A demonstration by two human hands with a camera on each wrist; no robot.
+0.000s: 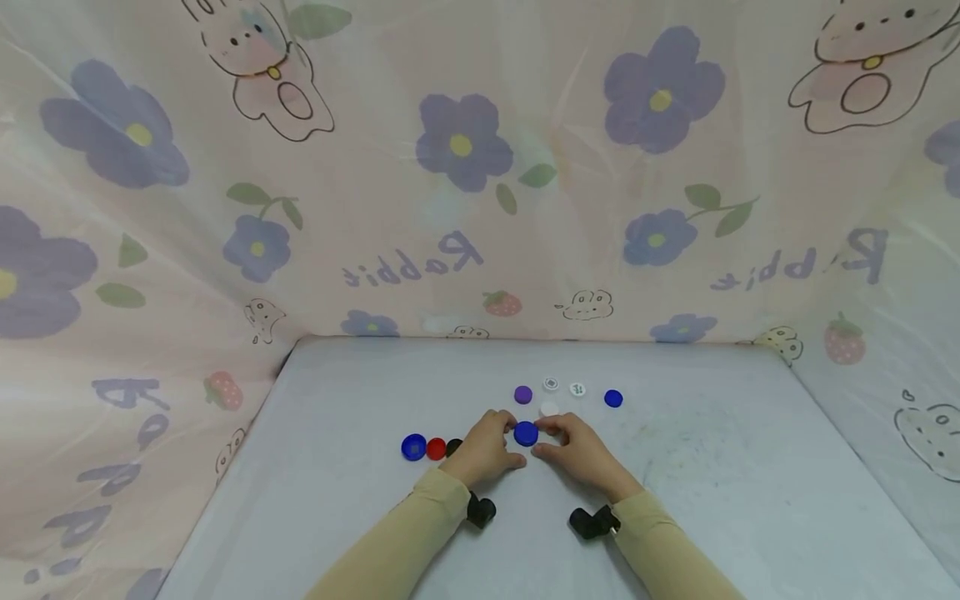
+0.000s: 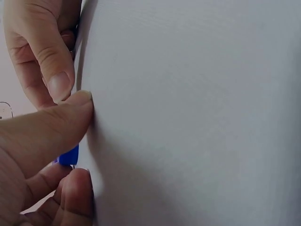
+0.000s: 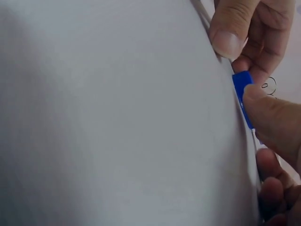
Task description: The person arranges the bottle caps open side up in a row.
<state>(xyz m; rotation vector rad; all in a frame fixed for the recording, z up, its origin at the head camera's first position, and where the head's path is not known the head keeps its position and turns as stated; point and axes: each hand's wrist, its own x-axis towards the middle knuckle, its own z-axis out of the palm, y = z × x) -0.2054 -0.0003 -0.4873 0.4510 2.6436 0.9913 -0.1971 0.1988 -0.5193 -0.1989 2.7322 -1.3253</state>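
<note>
Head view shows 2 yellowish sleeves (image 1: 390, 537) nearest the viewer, reaching forward over a pale surface (image 1: 757, 483), with a black wrist device (image 1: 482, 510) at the left cuff and another black wrist device (image 1: 594, 522) at the right.

Past the cuffs, the left hand (image 1: 489, 446) and right hand (image 1: 581, 452) face each other across a round blue disc (image 1: 526, 434). Each hand is bent, thumb and forefinger spread apart, fingertips turned inward at the disc's left and right sides. In the left wrist view, the disc is a small blue block partly behind the left thumb; in the right wrist view, the right thumb overlaps its edge. Whether either hand pinches it, or only stands around it, cannot be told.

To the left, a row of 3 discs runs toward the left hand: a wide blue one (image 1: 414, 447), a red one (image 1: 437, 448) and a black one (image 1: 453, 447), partly hidden by that hand.

Farther off, a plain white disc (image 1: 550, 408) sits just beyond the right fingers. Behind it lie a purple disc (image 1: 523, 395), 2 patterned white discs (image 1: 577, 389) and, to the right, a second blue disc (image 1: 613, 398).

Farthest back hangs a pale curtain (image 1: 540, 221) printed with purple flowers, rabbits, strawberries and the mirrored word "Rabbit".
</note>
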